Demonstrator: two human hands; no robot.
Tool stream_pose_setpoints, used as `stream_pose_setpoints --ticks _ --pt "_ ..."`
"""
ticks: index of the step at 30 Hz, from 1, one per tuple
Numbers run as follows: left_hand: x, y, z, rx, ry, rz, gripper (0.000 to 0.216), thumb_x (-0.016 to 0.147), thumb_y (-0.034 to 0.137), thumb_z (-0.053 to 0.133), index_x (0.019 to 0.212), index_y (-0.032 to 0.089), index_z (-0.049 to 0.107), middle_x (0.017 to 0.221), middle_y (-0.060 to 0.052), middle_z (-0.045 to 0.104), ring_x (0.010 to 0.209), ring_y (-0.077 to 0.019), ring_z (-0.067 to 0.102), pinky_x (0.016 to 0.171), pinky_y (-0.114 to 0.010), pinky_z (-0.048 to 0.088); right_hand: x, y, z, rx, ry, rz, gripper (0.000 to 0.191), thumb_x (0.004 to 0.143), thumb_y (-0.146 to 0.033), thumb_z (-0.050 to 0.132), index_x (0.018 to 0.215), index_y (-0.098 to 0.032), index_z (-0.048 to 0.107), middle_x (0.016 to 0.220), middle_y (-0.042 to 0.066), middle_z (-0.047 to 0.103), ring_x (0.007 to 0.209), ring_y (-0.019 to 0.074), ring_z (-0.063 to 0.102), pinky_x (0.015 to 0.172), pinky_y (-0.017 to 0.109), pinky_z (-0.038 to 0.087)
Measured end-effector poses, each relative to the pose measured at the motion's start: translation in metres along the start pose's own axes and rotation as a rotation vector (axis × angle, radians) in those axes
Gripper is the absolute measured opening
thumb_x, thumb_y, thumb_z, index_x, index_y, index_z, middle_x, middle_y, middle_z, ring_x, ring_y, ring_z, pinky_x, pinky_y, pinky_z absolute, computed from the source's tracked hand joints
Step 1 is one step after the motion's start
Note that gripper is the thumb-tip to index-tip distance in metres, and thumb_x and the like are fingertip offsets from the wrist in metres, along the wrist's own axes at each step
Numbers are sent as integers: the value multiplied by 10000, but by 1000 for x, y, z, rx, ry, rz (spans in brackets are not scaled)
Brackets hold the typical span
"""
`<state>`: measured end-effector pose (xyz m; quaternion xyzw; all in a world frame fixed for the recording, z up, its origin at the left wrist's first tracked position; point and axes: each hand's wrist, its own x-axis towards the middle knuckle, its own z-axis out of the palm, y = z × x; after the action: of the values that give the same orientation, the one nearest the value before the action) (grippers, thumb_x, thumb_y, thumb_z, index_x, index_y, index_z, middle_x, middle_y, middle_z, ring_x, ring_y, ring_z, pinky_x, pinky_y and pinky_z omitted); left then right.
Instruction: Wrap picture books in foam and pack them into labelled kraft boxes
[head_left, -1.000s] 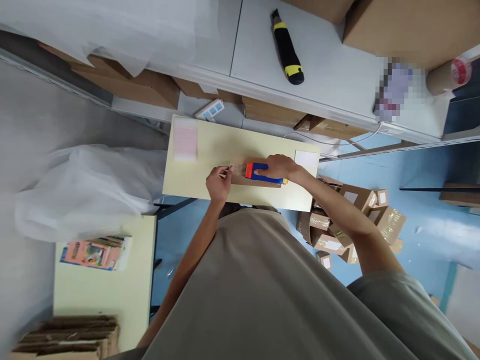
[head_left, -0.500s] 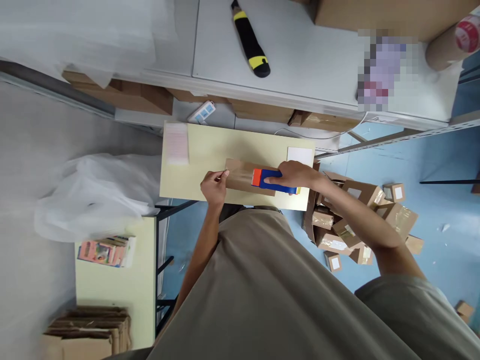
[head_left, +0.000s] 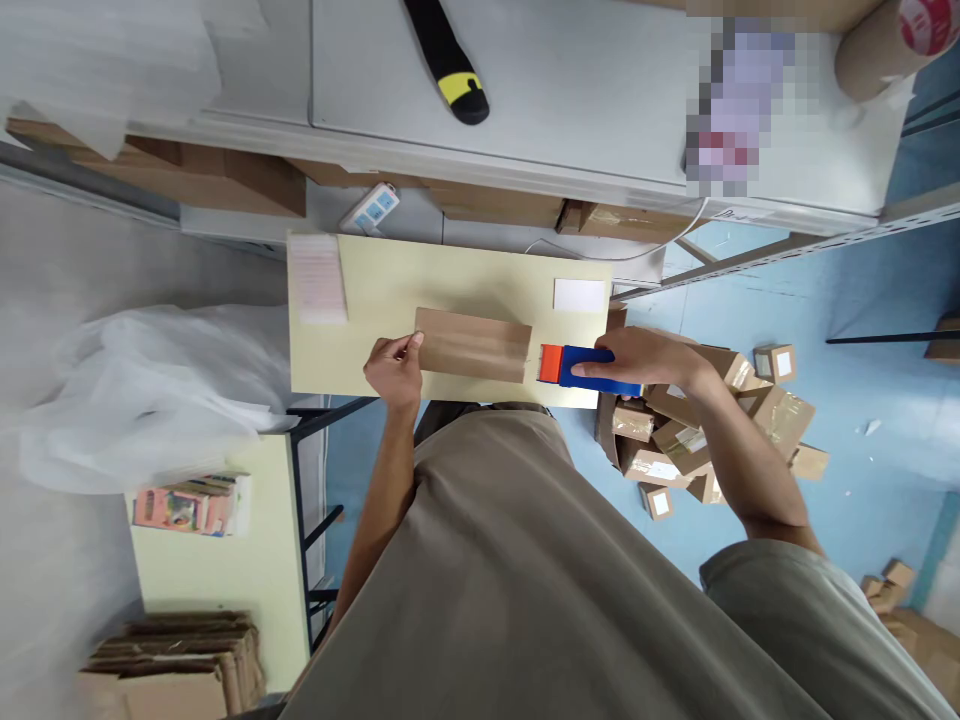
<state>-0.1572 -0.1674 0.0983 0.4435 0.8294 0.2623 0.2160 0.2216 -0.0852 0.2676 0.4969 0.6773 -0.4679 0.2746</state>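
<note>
My left hand (head_left: 395,368) is at the left end of the box (head_left: 474,345), thumb and fingers pinched narrow on its edge. I take that grip to be there to steady the cardboard against a pull toward the other side. The box lies flat on the table (head_left: 390,275), its long side running from my left fingertips toward my right hand (head_left: 649,357), which suits work done lengthwise between the two.

My right fingers are wrapped around the blue tape dispenser (head_left: 600,370), palm over its back and thumb laid along the side nearer my body, likely so I can steer it. Its red head points back at my left fingers and sits just past the right end of the box, apart from it, with a strip of table showing between. A shiny band runs along the box top, and I'd guess it is clear tape, though from this height I cannot make out whether an end is caught under my left thumb.

The papers lie off to the sides: pink sheets (head_left: 319,280) ahead and left of my left fingers, a white card (head_left: 580,295) ahead of the dispenser, which leaves the middle for the box. The knife (head_left: 450,70) rests on the shelf (head_left: 570,130), well ahead of both hands, within a reach but out from under my fingers.
</note>
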Motion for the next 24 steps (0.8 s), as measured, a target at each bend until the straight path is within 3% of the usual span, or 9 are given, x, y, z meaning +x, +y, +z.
stream_pose_setpoints --ticks 6,14,24 --pt "0 0 -6 48 -11 -35 242 986 405 718 942 206 849 894 -57 740 848 -221 674 896 -357 562 11 1 20 -85 33 82 664 1058 -815 572 931 -193 764 873 130 801 819 283 760 725 352 490" --pt "0 -3 -2 48 -7 -17 291 995 447 702 933 195 834 911 -78 755 877 -234 695 915 -366 562 53 -15 58 -138 93 255 599 1153 -647 516 1291 -108 738 1209 253 815 1192 373 797 900 374 580" --pt "3 -4 -7 67 -47 -18 300 994 452 669 996 199 831 994 -96 783 837 -227 695 931 -374 584 87 -25 106 -177 280 293 494 1170 -460 524 1337 -23 683 1117 320 821 1072 392 836 828 397 596"
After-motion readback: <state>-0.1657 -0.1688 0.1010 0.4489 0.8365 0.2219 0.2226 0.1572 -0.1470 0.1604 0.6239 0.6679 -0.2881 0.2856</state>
